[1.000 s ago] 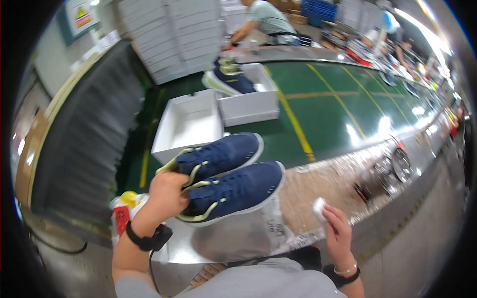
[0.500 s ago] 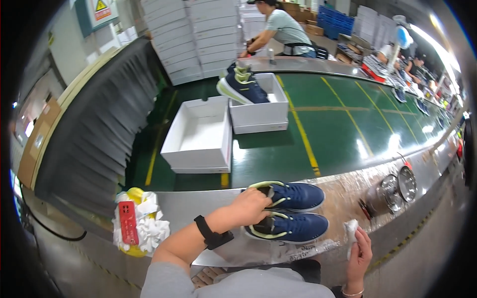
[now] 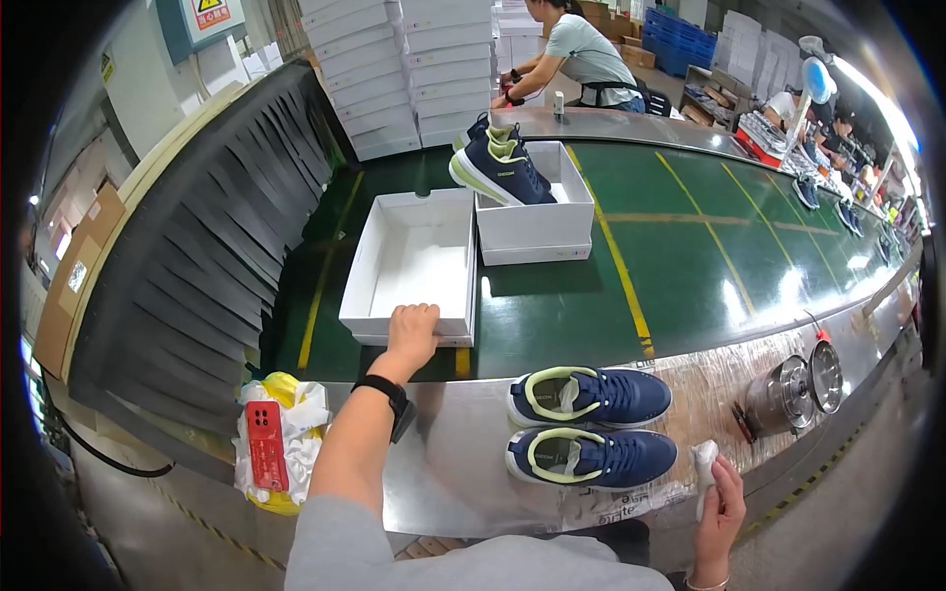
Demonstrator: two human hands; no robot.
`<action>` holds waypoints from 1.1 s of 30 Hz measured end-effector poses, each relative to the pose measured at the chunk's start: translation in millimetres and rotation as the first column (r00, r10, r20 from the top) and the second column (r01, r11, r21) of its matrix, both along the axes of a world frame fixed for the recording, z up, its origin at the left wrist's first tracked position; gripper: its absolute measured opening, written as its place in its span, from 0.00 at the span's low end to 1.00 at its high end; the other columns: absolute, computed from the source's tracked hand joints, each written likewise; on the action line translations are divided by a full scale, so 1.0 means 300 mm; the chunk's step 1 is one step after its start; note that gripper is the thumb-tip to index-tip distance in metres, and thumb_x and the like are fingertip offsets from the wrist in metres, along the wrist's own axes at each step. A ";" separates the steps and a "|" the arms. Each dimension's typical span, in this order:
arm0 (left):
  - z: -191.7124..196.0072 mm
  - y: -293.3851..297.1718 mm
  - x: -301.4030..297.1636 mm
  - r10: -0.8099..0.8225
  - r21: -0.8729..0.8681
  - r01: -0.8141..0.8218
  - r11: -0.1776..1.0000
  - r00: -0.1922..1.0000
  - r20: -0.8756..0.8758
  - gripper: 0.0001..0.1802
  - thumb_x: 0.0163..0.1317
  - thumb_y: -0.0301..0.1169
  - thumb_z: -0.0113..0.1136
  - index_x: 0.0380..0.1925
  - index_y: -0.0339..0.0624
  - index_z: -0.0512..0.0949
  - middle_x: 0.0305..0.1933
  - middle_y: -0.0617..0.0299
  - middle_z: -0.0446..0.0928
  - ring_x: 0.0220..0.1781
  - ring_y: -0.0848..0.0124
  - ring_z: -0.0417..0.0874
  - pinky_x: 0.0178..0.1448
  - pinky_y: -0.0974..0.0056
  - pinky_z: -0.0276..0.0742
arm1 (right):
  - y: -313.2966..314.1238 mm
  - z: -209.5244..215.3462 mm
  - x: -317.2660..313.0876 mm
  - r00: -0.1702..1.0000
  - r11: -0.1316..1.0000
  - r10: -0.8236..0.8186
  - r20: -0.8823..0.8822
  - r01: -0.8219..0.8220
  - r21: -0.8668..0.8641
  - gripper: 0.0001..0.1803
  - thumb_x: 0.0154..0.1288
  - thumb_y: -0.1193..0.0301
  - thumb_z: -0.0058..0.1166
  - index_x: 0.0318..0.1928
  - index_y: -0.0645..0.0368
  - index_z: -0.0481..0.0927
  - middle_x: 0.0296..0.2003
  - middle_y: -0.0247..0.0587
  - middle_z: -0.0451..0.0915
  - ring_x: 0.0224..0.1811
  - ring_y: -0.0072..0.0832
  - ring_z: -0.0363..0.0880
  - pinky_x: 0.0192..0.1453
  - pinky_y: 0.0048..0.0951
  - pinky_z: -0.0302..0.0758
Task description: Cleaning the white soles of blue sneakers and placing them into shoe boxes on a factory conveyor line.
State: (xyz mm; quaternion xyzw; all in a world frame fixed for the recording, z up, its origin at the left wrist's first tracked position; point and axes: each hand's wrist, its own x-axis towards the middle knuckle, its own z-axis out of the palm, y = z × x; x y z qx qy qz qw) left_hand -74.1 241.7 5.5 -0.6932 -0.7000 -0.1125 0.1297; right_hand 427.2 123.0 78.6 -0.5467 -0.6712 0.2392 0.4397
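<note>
My left hand (image 3: 412,330) is closed over the near wall of an open white shoebox (image 3: 367,266) that stands on the green belt. Nothing but a pale lining shows inside that box. Close to my body, two navy sneakers (image 3: 623,457) with pale green collars lie side by side on the metal ledge, toes to the right. My right hand (image 3: 722,507) is closed around a crumpled white cloth or wad of paper (image 3: 706,463), to the right of the shoes. Behind the shoebox, another pair of navy sneakers (image 3: 501,167) rests on a second white box (image 3: 537,236).
Tall stacks of white boxes (image 3: 448,79) rise at the back. A red phone (image 3: 264,443) lies on white and yellow wrapping at the left. Metal tins (image 3: 783,394) stand at the right. Across the belt (image 3: 690,246), a person (image 3: 581,54) works; a dark strip curtain (image 3: 187,217) hangs at left.
My left hand has left the sneakers and moved forward and left onto the shoebox's near wall. My right hand still holds the white wad. The whole view has shifted slightly.
</note>
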 end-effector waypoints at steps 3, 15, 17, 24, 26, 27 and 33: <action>0.016 -0.001 -0.010 0.006 -0.034 -0.006 0.999 1.000 0.000 0.19 0.39 0.32 0.72 0.29 0.42 0.71 0.33 0.55 0.77 0.40 0.57 0.78 0.46 0.55 0.70 | -0.008 -0.001 0.003 1.000 1.000 0.016 0.020 -0.017 0.002 0.18 0.62 0.82 0.42 0.52 0.67 0.76 0.54 0.50 0.73 0.58 0.36 0.71 0.62 0.31 0.65; 0.421 -0.146 -0.156 0.075 0.336 -0.206 0.919 0.928 0.366 0.28 0.37 0.37 0.77 0.37 0.37 0.74 0.36 0.48 0.78 0.40 0.49 0.79 0.43 0.52 0.73 | -0.011 0.032 0.048 0.999 0.990 0.004 0.051 -0.011 0.140 0.17 0.58 0.84 0.46 0.47 0.64 0.79 0.49 0.48 0.78 0.51 0.37 0.76 0.54 0.29 0.71; 0.593 -0.191 -0.049 -0.021 0.466 -0.137 0.874 0.948 0.318 0.25 0.39 0.31 0.74 0.39 0.36 0.74 0.36 0.48 0.79 0.40 0.51 0.80 0.44 0.56 0.75 | -0.008 0.024 0.062 1.000 0.990 0.008 0.005 -0.008 0.138 0.16 0.59 0.83 0.47 0.48 0.63 0.79 0.50 0.47 0.77 0.50 0.36 0.76 0.51 0.28 0.72; 0.889 -0.055 0.543 -0.386 0.502 0.209 0.840 0.879 0.281 0.26 0.39 0.28 0.72 0.41 0.33 0.74 0.37 0.48 0.79 0.39 0.54 0.82 0.44 0.59 0.75 | -0.098 -0.015 0.221 0.989 0.974 -0.102 -0.111 0.122 0.192 0.15 0.58 0.83 0.50 0.47 0.60 0.80 0.48 0.45 0.79 0.51 0.40 0.75 0.56 0.33 0.70; 0.957 0.018 0.767 -0.562 0.520 0.399 0.755 0.802 0.201 0.25 0.40 0.28 0.71 0.40 0.33 0.75 0.35 0.49 0.80 0.37 0.57 0.82 0.43 0.60 0.75 | -0.165 -0.055 0.290 0.970 0.956 -0.189 -0.151 0.216 0.197 0.15 0.59 0.83 0.49 0.46 0.60 0.80 0.48 0.45 0.78 0.51 0.40 0.75 0.56 0.33 0.70; 0.982 0.059 0.891 -0.661 0.538 0.501 0.678 0.736 0.147 0.23 0.41 0.28 0.71 0.39 0.33 0.75 0.34 0.49 0.80 0.35 0.60 0.82 0.41 0.60 0.76 | -0.199 -0.079 0.327 0.953 0.942 -0.245 -0.179 0.277 0.190 0.15 0.59 0.83 0.49 0.46 0.60 0.80 0.49 0.44 0.78 0.51 0.40 0.74 0.56 0.33 0.70; 1.047 0.154 1.412 -0.715 0.389 0.660 0.643 0.699 -0.004 0.27 0.39 0.36 0.74 0.38 0.35 0.74 0.35 0.47 0.79 0.36 0.51 0.80 0.40 0.55 0.74 | -0.357 -0.239 0.508 0.837 0.859 -0.478 -0.266 0.509 0.058 0.18 0.57 0.84 0.49 0.47 0.59 0.80 0.50 0.46 0.78 0.52 0.38 0.76 0.55 0.31 0.72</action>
